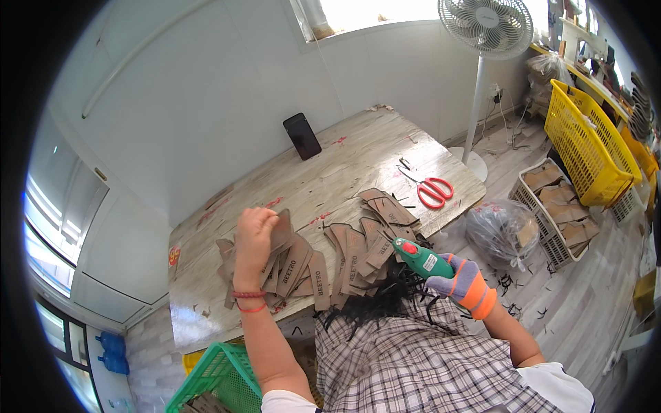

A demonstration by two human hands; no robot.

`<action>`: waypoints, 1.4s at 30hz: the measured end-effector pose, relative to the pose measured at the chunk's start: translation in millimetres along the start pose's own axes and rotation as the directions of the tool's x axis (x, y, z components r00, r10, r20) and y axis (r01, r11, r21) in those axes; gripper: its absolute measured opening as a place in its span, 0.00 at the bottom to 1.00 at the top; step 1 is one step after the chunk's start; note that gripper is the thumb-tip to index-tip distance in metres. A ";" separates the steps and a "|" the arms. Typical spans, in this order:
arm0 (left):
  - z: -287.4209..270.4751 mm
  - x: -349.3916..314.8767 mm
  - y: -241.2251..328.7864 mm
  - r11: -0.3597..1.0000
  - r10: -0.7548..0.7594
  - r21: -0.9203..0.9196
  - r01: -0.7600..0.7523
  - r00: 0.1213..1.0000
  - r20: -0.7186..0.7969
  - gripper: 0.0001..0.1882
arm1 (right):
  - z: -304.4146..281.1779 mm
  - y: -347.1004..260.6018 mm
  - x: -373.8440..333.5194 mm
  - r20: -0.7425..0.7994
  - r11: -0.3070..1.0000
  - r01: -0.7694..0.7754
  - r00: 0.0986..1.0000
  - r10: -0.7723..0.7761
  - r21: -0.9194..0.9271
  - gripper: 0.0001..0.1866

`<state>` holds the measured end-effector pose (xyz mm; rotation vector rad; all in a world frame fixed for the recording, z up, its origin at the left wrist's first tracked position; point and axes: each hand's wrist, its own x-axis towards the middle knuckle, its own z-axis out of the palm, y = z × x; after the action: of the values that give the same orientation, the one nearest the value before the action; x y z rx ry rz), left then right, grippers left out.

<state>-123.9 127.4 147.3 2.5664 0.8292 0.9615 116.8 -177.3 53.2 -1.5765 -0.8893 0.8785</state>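
Observation:
My bare left hand (255, 237), with red bracelets at the wrist, is closed on a flat brown piece (281, 233) above a heap of similar pieces. Many such brown pieces with dark print lie in a left pile (295, 265) and a right pile (354, 258) along the table's near edge. In a purple and orange glove, my right hand (460, 282) grips a green handheld power tool (423, 260) with a red button. Its front end points toward the right pile; the tip is hard to make out. Black strip scraps (385, 292) cover my checked apron (406, 358) below.
Red-handled scissors (434, 193) and a dark phone (301, 136) rest on the worn table (248, 189). A green basket (220, 378) stands at lower left. To the right are a tied plastic bag (502, 234), a white crate (558, 220), a yellow basket (585, 144) and a fan (485, 24).

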 end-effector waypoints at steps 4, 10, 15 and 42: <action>9.7 -0.7 -33.8 0.871 0.225 0.489 0.050 0.844 -0.487 0.05 | 0.5 11.3 -1.9 -0.021 0.998 -0.041 0.999 0.042 0.046 0.26; 166.0 -55.2 -7.9 0.937 -0.296 0.170 0.305 0.952 -0.078 0.15 | 6.3 17.3 0.9 -0.037 0.992 -0.116 0.992 0.118 0.044 0.26; 208.6 -63.5 0.0 0.881 -0.467 0.033 0.473 0.878 -0.102 0.14 | 7.1 29.2 2.6 -0.074 1.000 -0.022 0.997 0.020 -0.018 0.26; 169.4 -55.0 93.2 -0.063 -0.673 -0.995 0.080 0.732 0.102 0.04 | 27.4 1.7 8.9 -0.140 0.999 0.010 0.990 -0.004 0.045 0.27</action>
<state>-5.4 10.6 34.6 0.7190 0.5587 1.2475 96.7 -157.8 46.5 -1.5740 -0.7697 0.7677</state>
